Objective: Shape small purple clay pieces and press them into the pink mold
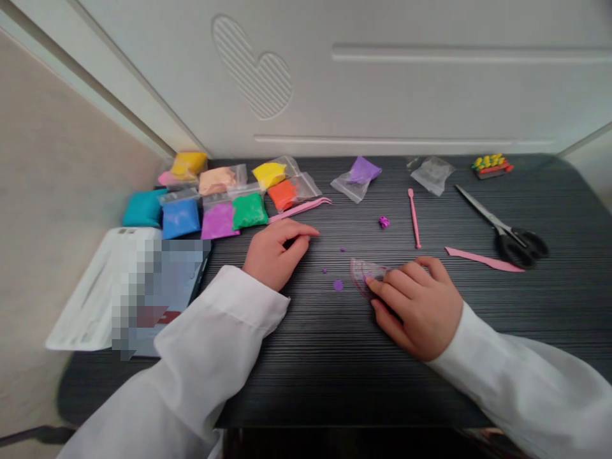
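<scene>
My right hand (415,303) has its fingers bent around a clear protractor (359,271) with a reddish edge, its index fingertip pressing the plastic flat. A bit of purple clay shows under the protractor by that fingertip. Left of it lie a flat purple clay disc (338,285) and two tiny purple balls, one nearer (324,271) and one farther (343,249). My left hand (277,254) rests on the table with its fingers stretched out, thumb close to the index finger and nothing visible held. Pink tweezers (301,208) lie just beyond it.
Bags of coloured clay, such as a green one (249,211), crowd the back left beside a tablet-like device (191,255). A magenta clay piece (384,222), a pink stick tool (414,220), a pink blade tool (482,259), black-handled scissors (519,245) and a small clay model (491,167) lie rightward.
</scene>
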Tool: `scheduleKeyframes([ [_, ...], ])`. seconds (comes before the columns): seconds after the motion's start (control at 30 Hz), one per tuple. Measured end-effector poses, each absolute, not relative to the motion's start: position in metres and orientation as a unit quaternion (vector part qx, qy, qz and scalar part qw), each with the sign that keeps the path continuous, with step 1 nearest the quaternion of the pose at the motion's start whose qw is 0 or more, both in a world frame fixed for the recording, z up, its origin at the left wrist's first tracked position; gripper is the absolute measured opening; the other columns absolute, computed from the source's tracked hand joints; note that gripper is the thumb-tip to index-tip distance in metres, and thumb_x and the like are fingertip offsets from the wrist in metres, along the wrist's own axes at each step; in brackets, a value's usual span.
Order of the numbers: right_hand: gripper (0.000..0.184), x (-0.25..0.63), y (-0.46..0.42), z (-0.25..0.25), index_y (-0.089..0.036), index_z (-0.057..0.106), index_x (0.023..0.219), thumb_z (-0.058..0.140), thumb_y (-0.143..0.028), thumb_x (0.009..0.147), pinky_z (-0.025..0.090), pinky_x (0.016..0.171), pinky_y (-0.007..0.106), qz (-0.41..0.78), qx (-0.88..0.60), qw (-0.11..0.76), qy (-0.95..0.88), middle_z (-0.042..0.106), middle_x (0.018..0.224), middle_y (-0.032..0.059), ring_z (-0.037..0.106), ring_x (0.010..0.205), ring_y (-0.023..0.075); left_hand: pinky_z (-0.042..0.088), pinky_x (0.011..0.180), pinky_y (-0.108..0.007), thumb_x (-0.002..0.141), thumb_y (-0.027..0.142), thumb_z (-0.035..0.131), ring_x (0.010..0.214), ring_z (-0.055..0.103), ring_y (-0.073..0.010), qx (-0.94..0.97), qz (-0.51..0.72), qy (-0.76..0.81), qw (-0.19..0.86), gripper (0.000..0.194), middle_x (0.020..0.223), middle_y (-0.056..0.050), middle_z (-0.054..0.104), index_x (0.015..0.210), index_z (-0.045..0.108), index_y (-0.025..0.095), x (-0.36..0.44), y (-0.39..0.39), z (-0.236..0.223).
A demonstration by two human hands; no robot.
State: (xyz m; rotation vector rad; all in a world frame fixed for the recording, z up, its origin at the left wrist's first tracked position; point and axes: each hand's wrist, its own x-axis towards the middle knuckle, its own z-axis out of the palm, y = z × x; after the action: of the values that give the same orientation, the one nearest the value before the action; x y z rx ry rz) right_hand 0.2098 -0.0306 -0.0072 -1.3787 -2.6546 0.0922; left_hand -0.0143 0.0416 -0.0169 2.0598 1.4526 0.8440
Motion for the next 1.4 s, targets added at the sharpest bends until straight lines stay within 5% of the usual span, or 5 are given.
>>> scheduleKeyframes([
  [0.27, 0.025, 0.217, -0.027, -0.003, -0.022, 0.057, 0.098, 0.042, -0.026, 0.078, 0.028, 0.075, 0.035, 0.109, -0.488, 0.141, -0.854, 0.058, 0.082, 0.002, 0.046, 0.075, 0.0146, 0.042, 0.079, -0.023, 0.075, 0.019, 0.044, 0.082, 0.055, -0.0117, 0.75, 0.311, 0.534, 0.236, 0.02, 0.084, 0.001, 0.063, 0.082, 0.064, 0.019, -0.016, 0.042, -0.02],
  [0.57, 0.02, 0.207, -0.025, -0.007, -0.02, 0.059, 0.087, 0.043, -0.024, 0.076, 0.024, 0.076, 0.043, -0.017, -0.457, 0.082, -0.886, 0.059, 0.073, 0.0013, 0.043, 0.073, 0.0176, 0.042, 0.077, -0.024, 0.074, 0.02, 0.045, 0.081, 0.056, -0.0121, 0.746, 0.319, 0.533, 0.238, 0.02, 0.084, 0.0, 0.064, 0.082, 0.064, 0.018, -0.016, 0.043, -0.02],
  [0.9, 0.018, 0.209, -0.029, -0.008, -0.025, 0.058, 0.086, 0.045, -0.025, 0.075, 0.026, 0.075, 0.042, 0.01, -0.452, 0.128, -0.883, 0.059, 0.075, -0.0015, 0.044, 0.071, 0.0162, 0.042, 0.077, -0.023, 0.074, 0.02, 0.046, 0.081, 0.056, -0.0115, 0.747, 0.326, 0.531, 0.235, 0.02, 0.083, 0.001, 0.064, 0.082, 0.064, 0.019, -0.016, 0.043, -0.021],
  [1.17, 0.048, 0.211, -0.03, -0.01, -0.014, 0.051, 0.103, 0.053, -0.046, 0.068, 0.036, 0.08, 0.037, 0.068, -0.498, 0.163, -0.849, 0.05, 0.108, 0.0108, 0.044, 0.097, 0.023, 0.041, 0.077, -0.022, 0.075, 0.02, 0.046, 0.081, 0.056, -0.0109, 0.746, 0.317, 0.535, 0.24, 0.019, 0.084, 0.002, 0.064, 0.082, 0.063, 0.019, -0.016, 0.043, -0.019],
  [1.4, 0.033, 0.207, -0.035, -0.012, -0.013, 0.054, 0.101, 0.048, -0.031, 0.074, 0.039, 0.082, 0.037, 0.011, -0.495, 0.134, -0.859, 0.057, 0.106, 0.0092, 0.049, 0.098, 0.0233, 0.041, 0.078, -0.022, 0.075, 0.02, 0.045, 0.082, 0.056, -0.0113, 0.74, 0.316, 0.543, 0.241, 0.02, 0.084, 0.002, 0.063, 0.083, 0.063, 0.019, -0.016, 0.042, -0.019],
])
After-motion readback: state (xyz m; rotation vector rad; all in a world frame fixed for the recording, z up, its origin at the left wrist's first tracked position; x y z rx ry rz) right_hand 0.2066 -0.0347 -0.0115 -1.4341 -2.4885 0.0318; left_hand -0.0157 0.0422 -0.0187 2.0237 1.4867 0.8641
